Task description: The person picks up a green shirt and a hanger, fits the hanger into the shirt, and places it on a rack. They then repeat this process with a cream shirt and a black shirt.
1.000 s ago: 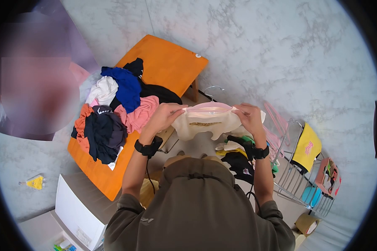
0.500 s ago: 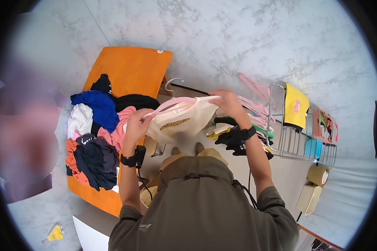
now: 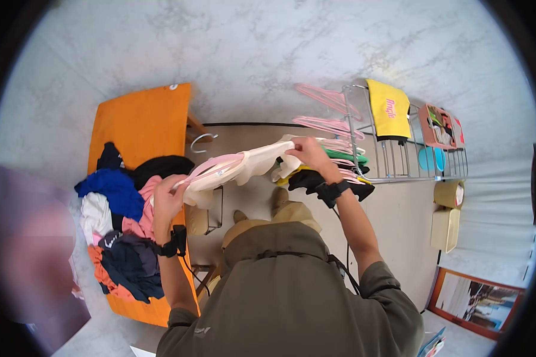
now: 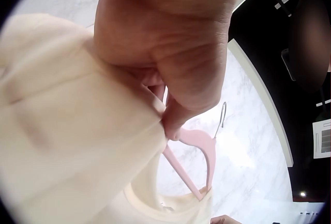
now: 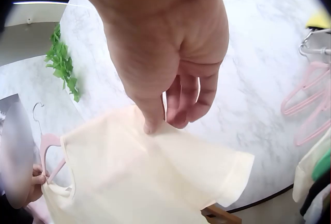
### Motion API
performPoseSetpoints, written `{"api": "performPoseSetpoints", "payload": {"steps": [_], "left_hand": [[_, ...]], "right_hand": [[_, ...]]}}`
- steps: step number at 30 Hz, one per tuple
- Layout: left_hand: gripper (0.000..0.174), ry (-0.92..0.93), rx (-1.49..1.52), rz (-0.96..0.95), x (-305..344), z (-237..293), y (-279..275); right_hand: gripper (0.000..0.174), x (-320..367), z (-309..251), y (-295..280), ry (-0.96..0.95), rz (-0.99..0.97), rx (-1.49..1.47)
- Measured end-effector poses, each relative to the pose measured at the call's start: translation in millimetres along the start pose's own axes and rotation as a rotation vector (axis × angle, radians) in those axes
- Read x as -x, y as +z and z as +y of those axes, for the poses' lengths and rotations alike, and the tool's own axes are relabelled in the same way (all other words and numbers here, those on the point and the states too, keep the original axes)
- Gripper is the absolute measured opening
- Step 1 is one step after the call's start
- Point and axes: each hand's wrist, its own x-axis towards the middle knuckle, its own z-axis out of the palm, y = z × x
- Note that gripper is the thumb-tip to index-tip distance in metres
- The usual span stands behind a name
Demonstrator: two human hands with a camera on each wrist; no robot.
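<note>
A cream short-sleeved T-shirt point(image 3: 257, 162) is stretched in the air between both hands, with a pink clothes hanger point(image 4: 206, 145) inside its neckline. The hanger's metal hook points away from the body. My left hand point(image 3: 168, 199) pinches one shoulder of the shirt, thumb on top; the left wrist view shows cloth bunched under these fingers beside the hanger arm. With thumb and fingertips my right hand point(image 5: 170, 48) pinches the other shoulder near the sleeve, its remaining fingers loosely curled. The shirt body hangs below, and its front is mostly turned from the head view.
On the left, an orange table point(image 3: 143, 122) bears a heap of clothes point(image 3: 128, 262). At right stands a metal rack point(image 3: 393, 163) with pink hangers point(image 3: 330, 125), hung garments, a yellow cloth point(image 3: 389, 110) and a pink basket point(image 3: 438, 126). A stool point(image 3: 199, 220) is near the feet.
The head view has swung right, bringing more of the rack side into sight. The shirt has tilted, its left-hand end now lower and nearer the body. Both hands keep their hold on it.
</note>
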Motion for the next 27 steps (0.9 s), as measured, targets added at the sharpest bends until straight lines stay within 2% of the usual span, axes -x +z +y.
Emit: {"api": "performPoseSetpoints", "payload": {"steps": [1, 2, 3, 5, 8, 11, 13, 15, 16, 17, 19, 21, 23, 24, 25, 26, 27], "left_hand": [[0.011, 0.008, -0.009, 0.012, -3, 5, 4], [0.011, 0.039, -0.051, -0.005, -8, 12, 6], [0.011, 0.05, -0.054, -0.013, -14, 13, 12], [0.01, -0.047, -0.029, -0.041, -21, 18, 23], [0.01, -0.01, -0.087, -0.022, -37, 27, 40], [0.011, -0.011, -0.102, 0.033, -51, 32, 58], [0.011, -0.022, -0.197, 0.027, -59, 40, 67], [0.012, -0.064, -0.179, 0.056, -60, 36, 74], [0.012, -0.036, -0.227, 0.09, -60, 33, 74], [0.013, -0.007, -0.273, 0.124, -61, 30, 73], [0.012, 0.02, -0.351, 0.153, -59, 37, 76], [0.012, 0.064, -0.429, 0.211, -63, 52, 79], [0.012, 0.085, -0.517, 0.206, -72, 64, 90], [0.011, 0.131, -0.536, 0.19, -79, 65, 99], [0.011, 0.176, -0.552, 0.172, -86, 66, 108], [0.009, 0.141, -0.541, 0.14, -94, 66, 118], [0.009, 0.142, -0.544, 0.133, -103, 67, 128]], "right_hand": [[0.018, 1, 9, 0, 0.057, -0.062, 0.095], [0.02, 1, 19, 2, -0.015, -0.008, 0.038], [0.018, 0, 31, 2, 0.021, -0.02, -0.029], [0.017, -3, 59, 1, -0.045, 0.031, -0.089], [0.02, -6, 100, -15, 0.075, 0.027, -0.136], [0.021, -5, 136, -24, 0.005, 0.121, -0.204], [0.026, -8, 149, -32, 0.007, 0.062, -0.262], [0.036, -10, 160, -43, 0.018, 0.148, -0.283], [0.041, -13, 176, -45, 0.099, 0.146, -0.245], [0.041, -18, 191, -49, 0.089, 0.138, -0.257], [0.04, -25, 235, -48, 0.098, 0.188, -0.137], [0.043, -28, 272, -40, 0.131, 0.128, -0.135], [0.037, -26, 295, -32, -0.001, 0.108, 0.19], [0.037, -22, 295, -30, 0.002, 0.11, 0.183], [0.031, -14, 292, -24, 0.067, 0.048, 0.299], [0.026, -5, 289, -20, 0.132, -0.016, 0.414], [0.026, -1, 292, -15, 0.137, -0.016, 0.408]]}}
